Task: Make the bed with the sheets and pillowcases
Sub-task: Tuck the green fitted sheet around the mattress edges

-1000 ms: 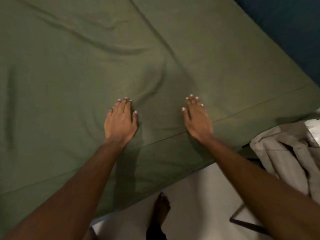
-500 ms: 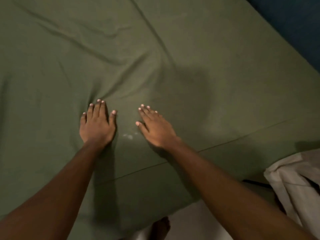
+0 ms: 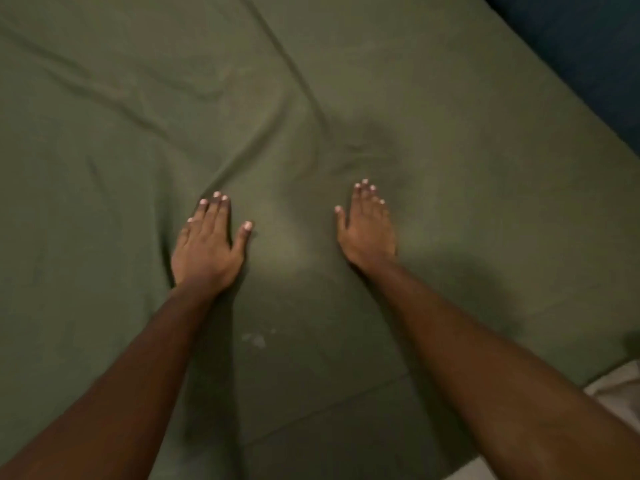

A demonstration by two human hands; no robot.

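Note:
A dark green sheet (image 3: 450, 133) covers the mattress and fills nearly the whole head view. Several creases run across it from the upper left toward the middle, ending just beyond my fingertips. My left hand (image 3: 207, 247) lies palm down on the sheet with straight fingers, thumb spread to the right. My right hand (image 3: 367, 226) presses flat on the sheet a hand's width to the right, fingers straight and close together. Both forearms reach in from the bottom edge. No pillowcase shows.
A pale grey-white cloth (image 3: 620, 393) peeks in at the lower right beside the bed's near edge. A dark blue surface (image 3: 588, 39) borders the bed at the upper right. A small pale smudge (image 3: 254, 339) marks the sheet between my forearms.
Both hands have slid farther onto the bed, flat on the sheet, and spread apart again. The view has moved forward, so the floor and my foot have dropped out of sight.

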